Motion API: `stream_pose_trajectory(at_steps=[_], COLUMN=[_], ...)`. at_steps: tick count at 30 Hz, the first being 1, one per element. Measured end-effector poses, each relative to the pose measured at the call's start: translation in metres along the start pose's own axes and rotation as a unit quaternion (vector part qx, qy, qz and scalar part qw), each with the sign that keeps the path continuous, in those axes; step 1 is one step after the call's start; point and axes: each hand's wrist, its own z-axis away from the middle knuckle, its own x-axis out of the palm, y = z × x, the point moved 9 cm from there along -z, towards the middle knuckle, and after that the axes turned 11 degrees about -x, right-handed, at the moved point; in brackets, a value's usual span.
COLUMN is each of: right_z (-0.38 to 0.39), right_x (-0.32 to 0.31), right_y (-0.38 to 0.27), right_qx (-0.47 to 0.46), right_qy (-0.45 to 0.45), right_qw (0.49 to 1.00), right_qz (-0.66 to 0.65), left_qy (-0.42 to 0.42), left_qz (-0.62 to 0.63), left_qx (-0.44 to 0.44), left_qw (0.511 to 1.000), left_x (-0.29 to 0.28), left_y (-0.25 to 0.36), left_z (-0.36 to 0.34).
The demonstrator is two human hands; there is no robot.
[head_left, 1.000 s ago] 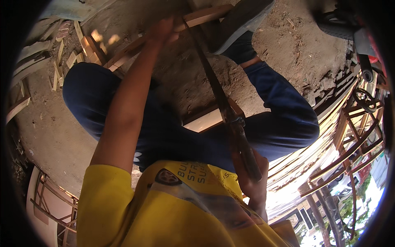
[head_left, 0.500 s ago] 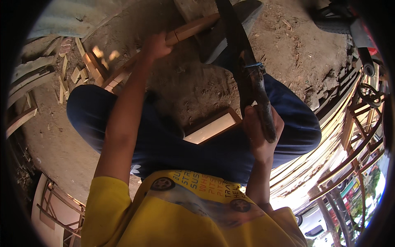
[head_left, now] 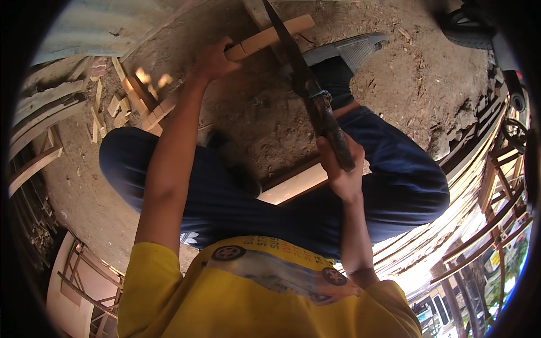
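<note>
My left hand (head_left: 217, 62) is closed around a long, narrow wooden strip (head_left: 276, 36) that slants up to the right. A notch or joint line shows on the strip just beyond my fingers. My right hand (head_left: 346, 169) grips the dark, worn handle of a handsaw (head_left: 307, 84), with something blue tied where blade and handle meet. Its blade crosses the strip near the far end; whether the teeth touch the wood I cannot tell. Beside the blade is my grey shoe (head_left: 349, 53), on the dirt floor.
Between my legs in dark blue trousers (head_left: 389, 169) lies a pale board with a brown edge (head_left: 298, 180). Wood offcuts (head_left: 118, 107) lie at the left, near stacked timber (head_left: 45, 112). A metal sheet (head_left: 107, 28) is at the upper left; long planks (head_left: 468, 135) lie at the right.
My right hand has moved up and left with the saw, so the blade crosses the strip further left. The strip's far end now shows past the blade. My left hand keeps its hold.
</note>
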Motion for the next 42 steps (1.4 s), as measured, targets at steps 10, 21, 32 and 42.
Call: stream_pose_trajectory(at_steps=[10,21,32,42], right_z=[-0.004,-0.001,0.000,0.000], right_x=[0.007,0.008,0.022,0.036], right_y=[0.012,0.007,0.011,0.015], right_qx=[-0.007,-0.025,-0.024,-0.041], right_qy=[0.002,-0.008,-0.036,-0.042], right_qw=[0.999,1.000,0.999,0.998], right_qz=[-0.032,-0.010,0.006,0.017], left_qy=[0.175,-0.063,-0.108,0.155], left_qz=[-0.196,-0.027,0.070,-0.117], left_qx=[0.021,0.043,0.045,-0.008], left_qw=[0.965,0.997,0.991,0.981], left_x=[0.012,-0.004,0.034,0.016], left_y=[0.011,0.031,-0.005,0.023], left_z=[0.029,-0.003,-0.009,0.034])
